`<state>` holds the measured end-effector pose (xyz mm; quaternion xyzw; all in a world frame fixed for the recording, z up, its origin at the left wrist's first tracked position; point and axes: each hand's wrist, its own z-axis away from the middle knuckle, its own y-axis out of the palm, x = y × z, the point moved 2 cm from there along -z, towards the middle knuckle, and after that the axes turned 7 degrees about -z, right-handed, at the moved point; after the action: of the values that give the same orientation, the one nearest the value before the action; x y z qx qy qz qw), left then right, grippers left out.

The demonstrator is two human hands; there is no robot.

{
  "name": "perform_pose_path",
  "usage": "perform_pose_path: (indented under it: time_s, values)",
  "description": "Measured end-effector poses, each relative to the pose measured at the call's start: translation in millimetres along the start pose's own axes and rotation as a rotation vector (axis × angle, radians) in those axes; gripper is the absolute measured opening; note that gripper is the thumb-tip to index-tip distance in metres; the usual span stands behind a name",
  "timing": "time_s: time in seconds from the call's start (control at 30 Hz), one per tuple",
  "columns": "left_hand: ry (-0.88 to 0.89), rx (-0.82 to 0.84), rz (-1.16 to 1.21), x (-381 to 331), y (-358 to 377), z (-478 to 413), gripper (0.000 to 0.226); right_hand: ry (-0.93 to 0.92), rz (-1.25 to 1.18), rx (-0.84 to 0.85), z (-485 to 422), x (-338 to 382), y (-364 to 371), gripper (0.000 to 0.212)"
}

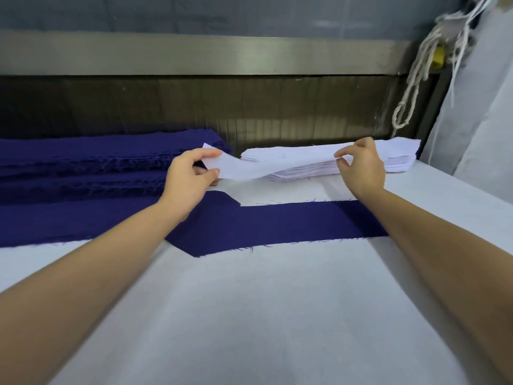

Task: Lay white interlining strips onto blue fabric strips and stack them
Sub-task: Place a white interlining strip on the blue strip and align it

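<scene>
— White strip (241,168): where is it, and who has it?

— It hangs just above the bench (249,315), at the far side. Its left end is lifted clear, and its right part lies on the white stack (399,159) it belongs to. The left hand (188,180) grips the left end, thumb on top and fingers curled beneath. The right hand (361,168) pinches the near edge further along, thumb against forefinger, with the other fingers tucked in. Neither hand is spread wide; both are closed on the cloth.

— Which step is this?

— Picking up, I judge. One sheet is being peeled off the pile and is not yet laid.

— Where does it go?

— Most likely onto the blue strip (277,223), which lies flat across the bench, just nearer the person than the white stack. It has a slanted left end. It is bare, with no white on it.

— What does the next move need?

— Bringing the white piece toward the body, keeping it taut between the two hands, then lowering it so edges and slanted ends match. It is thin and limp, so it may sag or drag a second sheet along.

— Anything else?

— A blue stack (83,162) sits at the far left, touching the blue strip.
</scene>
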<state>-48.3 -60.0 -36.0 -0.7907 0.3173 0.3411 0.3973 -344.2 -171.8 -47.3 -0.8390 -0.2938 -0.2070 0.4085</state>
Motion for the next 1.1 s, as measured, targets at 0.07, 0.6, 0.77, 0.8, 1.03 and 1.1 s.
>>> perform_pose_path:
  time_s: [0.07, 0.6, 0.77, 0.8, 1.03, 1.1]
  values:
    - [0.032, 0.049, -0.063, 2, -10, 7, 0.041, -0.012, -0.08, 0.054, 9, -3, -4, 0.008]
    - [0.314, 0.146, -0.525, 11, -56, 55, 0.033, 0.032, -0.297, 0.412, 55, -10, -61, 0.015]
    - [0.283, 0.108, -0.535, 16, -58, 61, 0.028, 0.246, -0.524, 0.269, 53, -18, -66, 0.02]
    - [0.285, 0.108, -0.56, 16, -58, 61, 0.029, 0.27, -0.513, 0.234, 52, -21, -66, 0.017]
    - [0.265, 0.139, -0.605, 23, -54, 62, 0.028, 0.313, -0.428, 0.25, 52, -29, -72, 0.02]
    - [0.268, 0.124, -0.574, 23, -55, 63, 0.026, 0.323, -0.443, 0.256, 52, -29, -74, 0.021]
